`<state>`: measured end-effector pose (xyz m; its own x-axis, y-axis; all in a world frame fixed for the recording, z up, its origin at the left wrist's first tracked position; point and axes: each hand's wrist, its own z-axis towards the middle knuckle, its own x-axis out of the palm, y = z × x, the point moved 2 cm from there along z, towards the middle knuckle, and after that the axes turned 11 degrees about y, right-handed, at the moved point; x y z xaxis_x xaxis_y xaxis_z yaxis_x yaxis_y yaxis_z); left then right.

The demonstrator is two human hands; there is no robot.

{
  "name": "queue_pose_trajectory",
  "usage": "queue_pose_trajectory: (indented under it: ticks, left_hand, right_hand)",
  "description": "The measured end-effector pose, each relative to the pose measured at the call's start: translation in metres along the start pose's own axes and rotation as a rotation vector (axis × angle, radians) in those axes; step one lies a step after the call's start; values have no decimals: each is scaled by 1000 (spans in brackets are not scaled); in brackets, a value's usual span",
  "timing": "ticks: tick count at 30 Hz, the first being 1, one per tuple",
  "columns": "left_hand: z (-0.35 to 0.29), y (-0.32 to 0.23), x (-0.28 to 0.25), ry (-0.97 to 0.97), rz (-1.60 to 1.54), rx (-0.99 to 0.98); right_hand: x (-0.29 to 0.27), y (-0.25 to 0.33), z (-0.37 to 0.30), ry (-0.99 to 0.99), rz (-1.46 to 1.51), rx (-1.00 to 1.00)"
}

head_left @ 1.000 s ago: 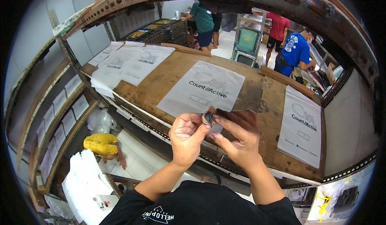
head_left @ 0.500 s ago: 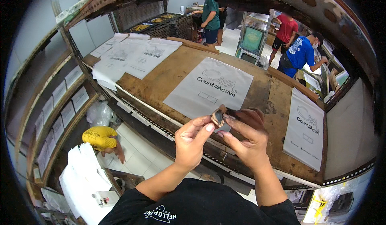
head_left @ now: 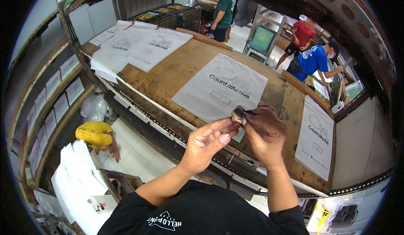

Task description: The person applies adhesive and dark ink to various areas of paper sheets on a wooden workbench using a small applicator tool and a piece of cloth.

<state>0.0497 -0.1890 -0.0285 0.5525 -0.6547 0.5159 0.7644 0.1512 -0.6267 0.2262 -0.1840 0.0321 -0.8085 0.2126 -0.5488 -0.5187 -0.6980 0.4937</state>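
Over the near edge of a brown board table (head_left: 155,83), both my hands meet at chest height. My right hand (head_left: 266,136) pinches a small crumpled tan piece (head_left: 239,116) smeared with black, perhaps a rag; its kind does not show clearly. Dark stains cover the right fingers. My left hand (head_left: 208,144) is at its left, fingertips against the piece and thumb held apart from them. Just beyond the hands lies a white translucent printed sheet (head_left: 219,88), flat on the board. Another printed sheet (head_left: 314,138) lies to the right.
More printed sheets (head_left: 143,52) overlap at the table's far left. A metal rack frame surrounds the table, with a shelf (head_left: 362,20) overhead. Left shelves (head_left: 63,106) hold sheets. A person in yellow (head_left: 94,135) bends low at left; others work beyond the table, near a screen rack (head_left: 261,37).
Both hands have shifted slightly right with the stained piece. My left thumb has come away from it and the left fingers have loosened. The person in red has turned.
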Motion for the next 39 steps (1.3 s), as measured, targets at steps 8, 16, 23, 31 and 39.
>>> queue_pose_trajectory:
  ticks: [8,16,23,31,39]
  left_hand:
    - [-43,-46,-86,-267,1240,194]
    - [-31,-61,-151,-309,1377,357]
    - [-22,-60,-165,-20,1546,257]
    - [-17,-37,-184,39,1730,263]
    - [-16,-9,-213,-65,1770,464]
  right_hand:
    - [14,-13,40,224,-160,-56]
    - [96,-59,98,562,-266,-228]
    - [146,-84,128,657,-244,-263]
    - [169,-82,135,772,-267,-291]
    - [138,-72,124,945,-363,-285]
